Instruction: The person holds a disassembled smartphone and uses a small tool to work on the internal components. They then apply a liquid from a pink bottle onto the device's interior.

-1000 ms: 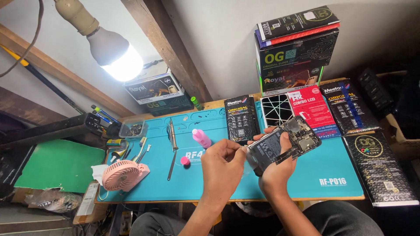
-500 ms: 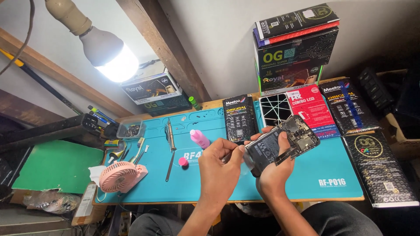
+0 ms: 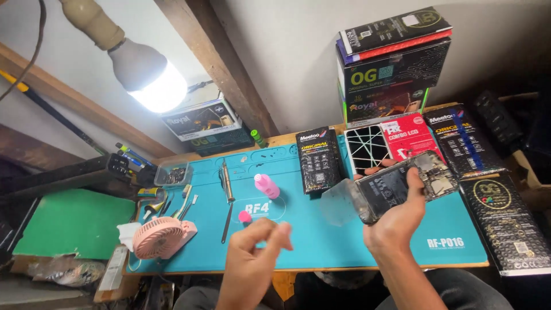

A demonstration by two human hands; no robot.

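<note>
My right hand [image 3: 396, 225] holds an opened phone [image 3: 402, 185] above the teal work mat [image 3: 321, 244], its back off and the dark battery and circuit board showing. A clear plastic film [image 3: 337, 202] sticks out from the phone's left end. My left hand [image 3: 252, 261] hovers lower left over the mat's front edge, apart from the phone, with thumb and fingertips pinched together and nothing visible between them. A small pink bottle [image 3: 267, 185] and a pink cap [image 3: 245, 216] lie on the mat just beyond it.
A pink hand fan [image 3: 158, 238], metal tools [image 3: 228, 181] and a clear parts tray [image 3: 172, 174] sit on the mat's left. Flat black and red boxes [image 3: 318, 159] line the back and right side, under a box stack [image 3: 390, 69]. A lit bulb [image 3: 152, 80] hangs upper left above a green mat [image 3: 74, 221].
My left hand has left the phone and dropped down-left toward the mat's front edge. The right hand still holds the phone, now with the clear film standing off its left end.
</note>
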